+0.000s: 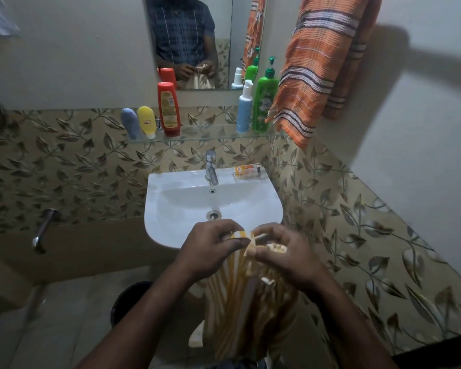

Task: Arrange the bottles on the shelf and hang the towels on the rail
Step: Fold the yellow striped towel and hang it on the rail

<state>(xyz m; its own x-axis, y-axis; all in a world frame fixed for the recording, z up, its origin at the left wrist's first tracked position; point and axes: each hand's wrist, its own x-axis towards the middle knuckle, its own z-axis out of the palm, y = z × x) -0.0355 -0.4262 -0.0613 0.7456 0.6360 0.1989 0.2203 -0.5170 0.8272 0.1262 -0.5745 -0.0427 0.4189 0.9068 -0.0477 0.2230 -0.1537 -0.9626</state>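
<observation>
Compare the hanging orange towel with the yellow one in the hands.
The orange towel hangs beside the mirror, untouched; the yellow towel dangles bunched from the left hand and right hand. The orange towel carries dark and white bands; the yellow towel, white stripes. Both are striped.

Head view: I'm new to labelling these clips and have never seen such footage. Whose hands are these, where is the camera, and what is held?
The camera sits on a person's head and looks down at their own bare hands before a white sink. The left hand and right hand both pinch the top of a yellow towel, which hangs down. Above, a glass shelf carries five bottles. Beside it hangs an orange towel. The mirror shows the same person reflected.
</observation>
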